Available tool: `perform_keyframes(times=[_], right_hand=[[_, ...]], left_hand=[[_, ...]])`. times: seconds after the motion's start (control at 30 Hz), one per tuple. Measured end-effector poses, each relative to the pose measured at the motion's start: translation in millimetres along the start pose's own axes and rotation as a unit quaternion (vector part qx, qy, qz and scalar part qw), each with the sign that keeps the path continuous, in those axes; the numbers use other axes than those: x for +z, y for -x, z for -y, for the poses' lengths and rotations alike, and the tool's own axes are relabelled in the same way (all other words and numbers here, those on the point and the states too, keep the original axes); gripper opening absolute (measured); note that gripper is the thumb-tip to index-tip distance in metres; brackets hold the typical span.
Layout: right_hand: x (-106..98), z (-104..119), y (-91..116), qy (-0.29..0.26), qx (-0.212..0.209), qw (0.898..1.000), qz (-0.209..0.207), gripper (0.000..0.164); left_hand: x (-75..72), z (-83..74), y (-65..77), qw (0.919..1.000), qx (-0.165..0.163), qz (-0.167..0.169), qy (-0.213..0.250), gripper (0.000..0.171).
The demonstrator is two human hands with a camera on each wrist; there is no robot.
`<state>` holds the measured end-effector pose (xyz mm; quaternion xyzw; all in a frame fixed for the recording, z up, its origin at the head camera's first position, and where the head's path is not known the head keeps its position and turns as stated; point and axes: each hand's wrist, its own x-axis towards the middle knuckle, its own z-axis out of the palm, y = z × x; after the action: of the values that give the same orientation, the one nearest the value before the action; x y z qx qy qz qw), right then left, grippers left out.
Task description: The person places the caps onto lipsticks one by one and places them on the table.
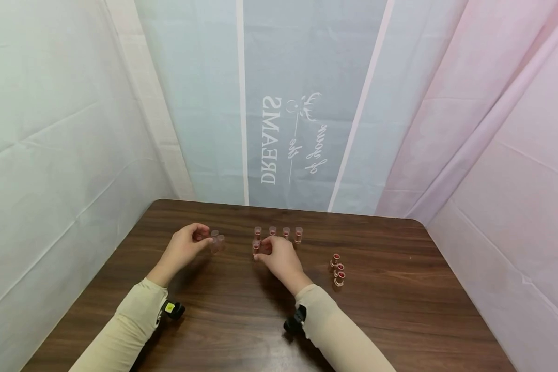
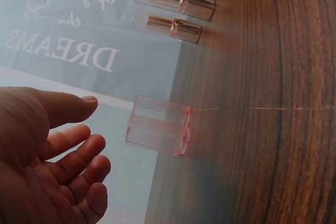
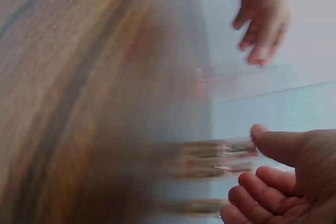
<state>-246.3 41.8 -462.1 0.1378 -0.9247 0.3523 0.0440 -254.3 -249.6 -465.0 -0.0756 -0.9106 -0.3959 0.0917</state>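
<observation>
My left hand (image 1: 189,244) is beside a small group of clear pinkish caps (image 1: 217,242), its thumb and fingers apart with nothing between them. In the left wrist view the caps (image 2: 159,125) stand upright on the table, just past the fingertips. My right hand (image 1: 281,258) is at the front capped lipstick tube (image 1: 256,248), thumb and fingers spread close to its clear top. The right wrist view is blurred; there the thumb tip is right at the end of a tube (image 3: 218,149) and the fingers are loosely bent. Several more capped lipstick tubes (image 1: 298,235) stand behind the right hand.
Three uncapped lipstick tubes (image 1: 339,279), gold with red tops, stand right of my right hand. Everything stands on a dark wooden table (image 1: 400,299). A printed curtain (image 1: 297,62) hangs behind the far edge, with pale curtains (image 1: 51,155) along both sides.
</observation>
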Motion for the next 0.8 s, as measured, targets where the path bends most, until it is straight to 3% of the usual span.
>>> perform_keyframes(times=[0.23,0.43,0.6,0.8], right_hand=[[-59,-7,24,-0.040,-0.118,0.990,-0.068,0.024],[-105,-27,49,-0.055,-0.165,0.978,-0.119,0.018],[-130,-45,69,-0.053,-0.156,0.975,-0.149,0.018],[-140,-65,89,-0.056,-0.117,0.977,-0.168,0.017]], left_hand=[[7.9,2.6,-0.1,0.9999,-0.010,0.008,-0.004,0.035],[13.2,5.9,-0.3,0.9996,-0.023,0.003,-0.014,0.034],[16.7,11.8,-0.7,0.9992,-0.028,0.009,-0.028,0.036],[19.9,17.9,-0.8,0.9988,-0.034,0.017,-0.031,0.035]])
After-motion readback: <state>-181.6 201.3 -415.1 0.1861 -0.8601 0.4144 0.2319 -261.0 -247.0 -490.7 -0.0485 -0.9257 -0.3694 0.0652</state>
